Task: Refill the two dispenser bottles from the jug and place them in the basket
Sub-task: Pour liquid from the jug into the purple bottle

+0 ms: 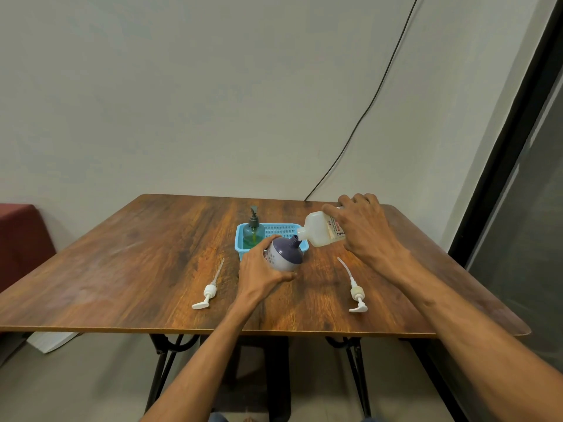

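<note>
1. Underneath, a wooden table (pixel 122 269) spreads below both hands.
2. A blue basket (pixel 281 228) sits on it just beyond the left hand's (pixel 259 269) fingers.
3. A white jug (pixel 320 234) lies tipped sideways in the right hand (pixel 364 226), whose fingers curl over its body; its spout meets the mouth of the round bottle.
4. A round purple bottle (pixel 286 254), with no pump on it, is tilted in front of the basket, the left fingers wrapped round its side.
5. A green bottle (pixel 253 233), with its pump on, stands upright in the basket's left end, past the left fingertips.
6. Two white pumps lie flat: one pump (pixel 208 292) left of the left hand, the other pump (pixel 356 292) on the near side of the right fingers.
</note>
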